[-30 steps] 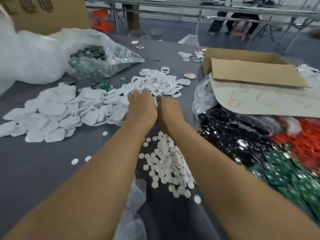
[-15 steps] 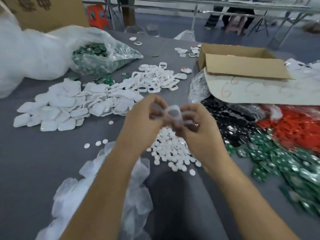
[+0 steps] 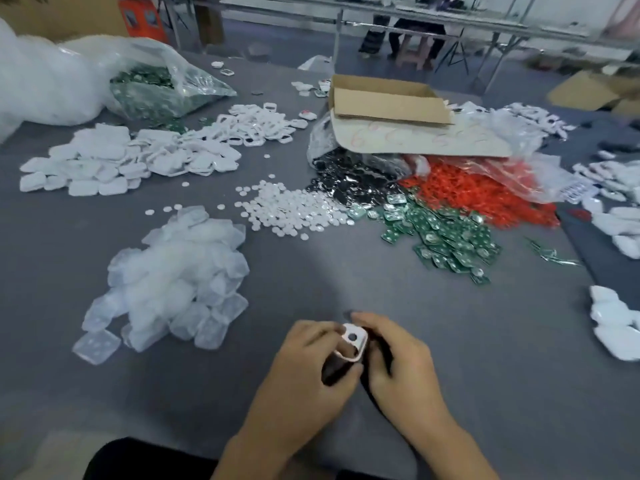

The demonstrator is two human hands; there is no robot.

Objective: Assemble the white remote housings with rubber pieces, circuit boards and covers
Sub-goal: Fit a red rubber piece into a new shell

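While both hands sit low at six o'clock on the gray bench (image 3: 450,341), they hold one white housing (image 3: 354,341) between them. The left hand (image 3: 304,372) curls round its left side, with the thumb tucked under it. The right hand (image 3: 401,368) has its fingers (image 3: 372,323) bent over the right edge, pinching it. The housing is tilted up, off the bench, and a round hole shows in its top face. I cannot tell if anything is inside it yet, as the hands hide most of it.

I think this is an early step for this one remote: the housing is in hand and is being set the right way for a part to go in. The pile of clear rubber pieces (image 3: 173,271) lies near, at ten o'clock from the hands. The green circuit boards (image 3: 446,237) lie at one o'clock, farther off, just beside a heap of little white discs (image 3: 291,211) at twelve o'clock. The flat white covers (image 3: 86,168) are far away at ten o'clock, past the rubber pile.

The next move likely needs one hand to let go and reach for a part, while the other hand pinches the housing firmly. The left hand is closer to the rubber pile, so it looks like the easy one to send. The pieces lie stacked on each other, so picking just one will take care.
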